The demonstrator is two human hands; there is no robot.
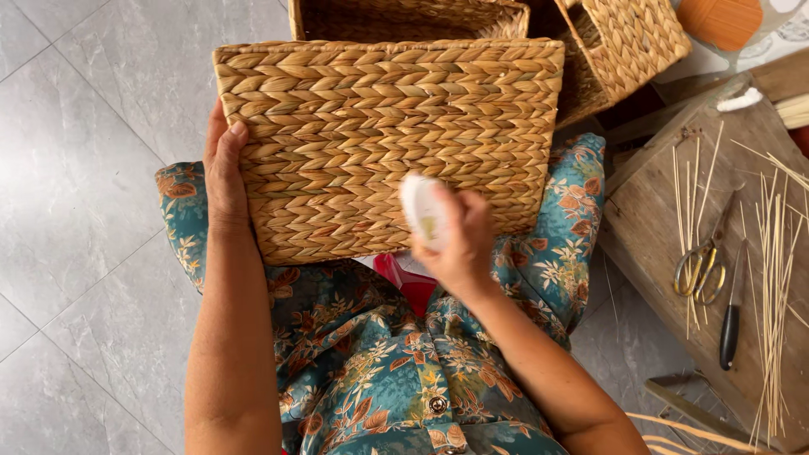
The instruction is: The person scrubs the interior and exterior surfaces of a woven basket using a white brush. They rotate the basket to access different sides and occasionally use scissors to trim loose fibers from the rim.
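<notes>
A woven straw basket [379, 126] rests on my lap with one flat braided side facing up. My left hand [224, 173] grips its left edge, thumb on top. My right hand [459, 240] is closed around a small white rounded object [421, 206] and holds it against the basket's lower right part. The object is blurred, so I cannot tell what kind of thing it is. A red item [404, 282] shows on my lap just under the basket.
More woven baskets [628, 42] stand behind the one on my lap. At the right a low wooden board [649, 227] carries scissors [704, 265], a black-handled tool [730, 324] and several thin straw sticks [774, 278]. Grey floor tiles [76, 211] lie at the left.
</notes>
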